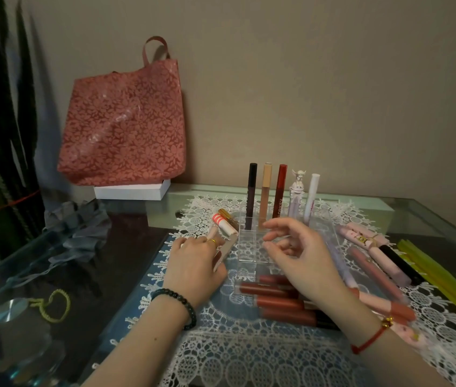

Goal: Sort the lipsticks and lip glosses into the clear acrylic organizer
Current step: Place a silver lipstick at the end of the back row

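left hand [196,261]: my fingers [212,242] are curled down on a pale pink tube [222,254] lying just left of the organizer; I judge they are closing on it, but whether it is truly gripped I cannot tell
striped-cap tube [222,223]: lying just beyond that hand, beside a gold-capped one [225,213]
clear acrylic organizer [249,247]: on the lace mat [235,353] between my hands; five tall glosses stand in its back row, among them a dark one [251,191], a beige one [265,191] and a red one [280,191]; front cells look empty
brown-red glosses [277,301]: lying in a stack near me, under my right wrist
right hand [302,252]: my fingers are spread loose, holding nothing, hovering over the organizer
pink tubes [366,238]: lying right of the organizer
handling: light, stiff, smooth plastic, likely to roll or slip; I would pinch each at mid-barrel and lower it upright
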